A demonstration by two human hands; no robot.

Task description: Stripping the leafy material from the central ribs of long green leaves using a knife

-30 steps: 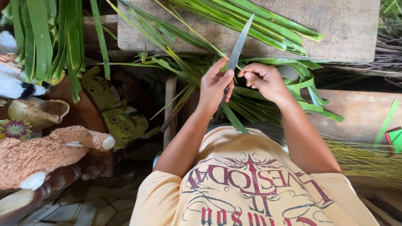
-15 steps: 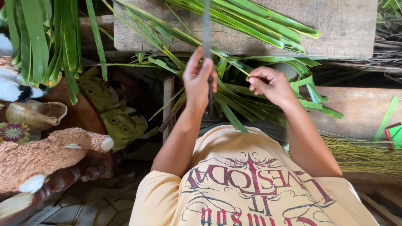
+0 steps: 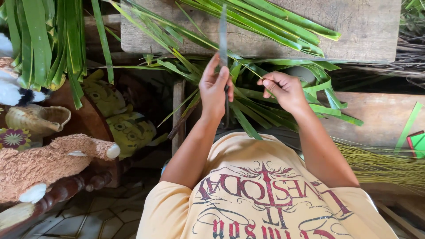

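Both forearms reach up from the lower middle of the frame, elbows bent and spread, meeting near the centre. The left hand [image 3: 215,90] is curled shut around the handle of a knife [image 3: 223,37], thumb and fingers wrapped on it, wrist straight in line with the forearm. The right hand [image 3: 283,90] sits just to the right of it at the same height, fingers folded in and pinched on a thin green leaf strip [image 3: 248,71] that runs up and to the left toward the blade; the wrist bends slightly inward.

The knife stands almost upright in the picture: its long axis runs top to bottom, the narrow grey blade pointing toward the top edge, with the tip over the wooden board [image 3: 367,31] in the upper middle. The handle end comes out below the left hand, pointing down toward the person's chest.

A spread of long green palm leaves [image 3: 274,20] lies across the board, slanting from upper left to right, and more loose strips curl below the hands at centre right. Another bunch of leaves [image 3: 44,40] hangs at the upper left. At the left edge lie a brown plush toy [image 3: 40,166] and a yellow cushion [image 3: 126,128]. A sheaf of thin pale sticks [image 3: 385,166] lies at the right.
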